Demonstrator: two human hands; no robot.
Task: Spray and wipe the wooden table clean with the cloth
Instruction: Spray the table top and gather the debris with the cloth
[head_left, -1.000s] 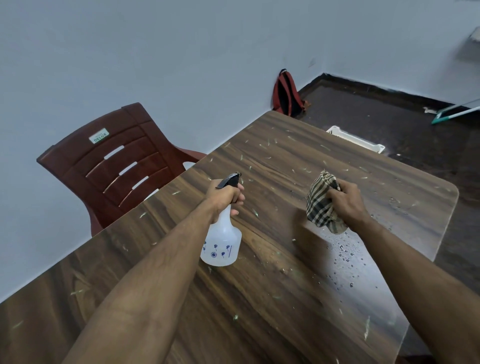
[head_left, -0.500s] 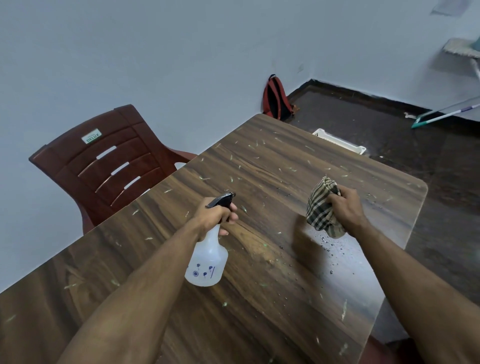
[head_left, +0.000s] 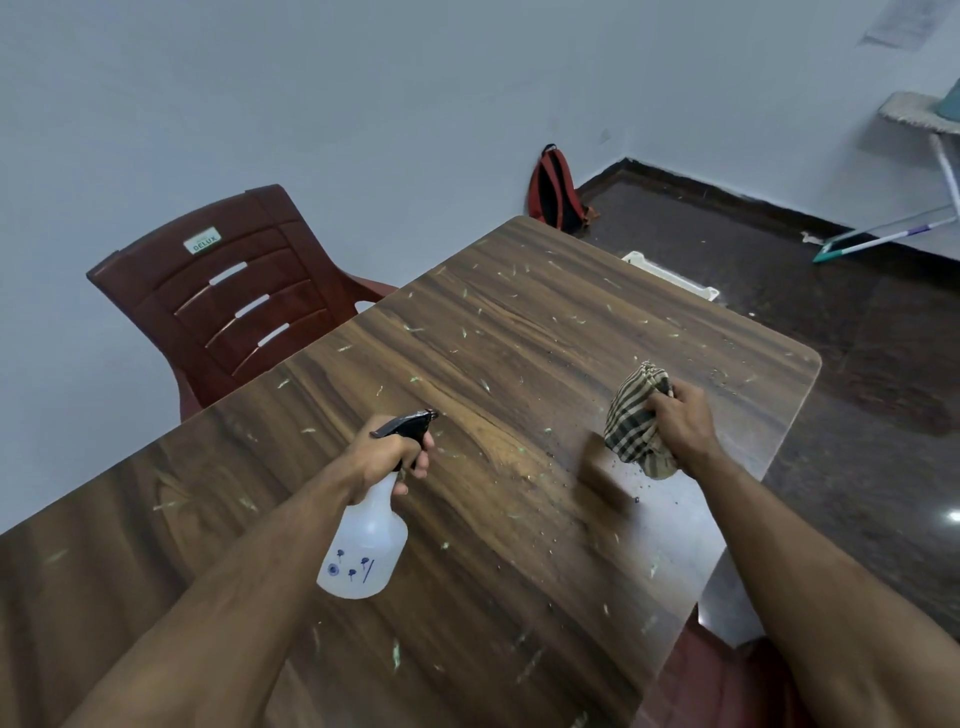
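Observation:
The wooden table (head_left: 519, 322) fills the middle of the view, strewn with several pale scraps and small droplets. My left hand (head_left: 389, 457) grips the black trigger head of a white spray bottle (head_left: 363, 556), held above the table with its nozzle aimed toward the far right. My right hand (head_left: 685, 421) holds a bunched brown-and-cream checked cloth (head_left: 634, 426) just above the table near its right edge. Water drops lie on the wood below the cloth.
A dark red plastic chair (head_left: 234, 296) stands against the wall at the table's left side. A red backpack (head_left: 553, 189) leans in the far corner. A white tray (head_left: 670, 273) lies on the dark floor beyond the table, and a mop (head_left: 883, 239) lies at right.
My view has tilted down and back, so the table looks lower and farther. Both hands keep their holds; the bottle and cloth stay about the same distance apart.

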